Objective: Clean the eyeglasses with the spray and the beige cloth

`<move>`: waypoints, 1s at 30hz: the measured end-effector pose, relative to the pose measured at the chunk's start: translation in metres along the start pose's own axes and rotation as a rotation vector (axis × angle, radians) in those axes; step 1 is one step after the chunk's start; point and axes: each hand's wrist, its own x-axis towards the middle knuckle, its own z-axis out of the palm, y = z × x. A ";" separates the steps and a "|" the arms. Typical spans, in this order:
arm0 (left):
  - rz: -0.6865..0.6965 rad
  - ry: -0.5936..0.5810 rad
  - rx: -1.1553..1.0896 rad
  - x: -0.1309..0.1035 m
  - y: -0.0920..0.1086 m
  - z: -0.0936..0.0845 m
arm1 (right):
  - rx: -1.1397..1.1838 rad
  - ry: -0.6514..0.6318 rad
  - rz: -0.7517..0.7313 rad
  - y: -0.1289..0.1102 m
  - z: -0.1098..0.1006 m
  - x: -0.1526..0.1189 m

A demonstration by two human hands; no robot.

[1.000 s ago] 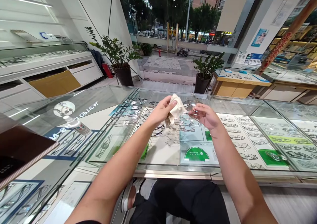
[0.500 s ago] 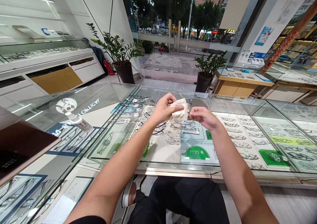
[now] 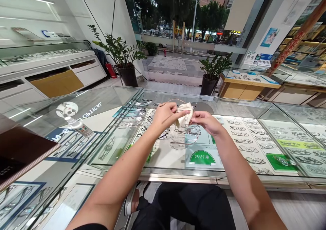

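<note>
My left hand point(image 3: 165, 116) is closed on a cream cleaning cloth point(image 3: 187, 118), which is folded around part of a pair of eyeglasses. One thin temple point(image 3: 175, 99) of the eyeglasses curves out above that hand; the lenses are mostly hidden by cloth and fingers. At the cloth's right edge, my right hand point(image 3: 207, 121) pinches the eyeglasses with thumb and fingertips. Both hands are held over the glass display counter point(image 3: 168, 170), with rows of spectacle frames point(image 3: 193, 130) under the glass below them.
On the counter to the left stands a white spray bottle point(image 3: 78, 126). A dark, flat-topped object point(image 3: 22, 148) juts in at the left edge. A green semicircular sign point(image 3: 203, 157) lies inside the case. Beyond the counter are two potted plants point(image 3: 127, 75) and glass doors.
My left hand has turned and dropped slightly, and the temple above it lies flatter. The cloth has shifted and hangs lower. My right hand has come a little closer to the left.
</note>
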 end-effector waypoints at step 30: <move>-0.255 -0.440 -1.063 0.007 -0.010 0.027 | 0.148 0.198 0.118 0.009 0.012 0.003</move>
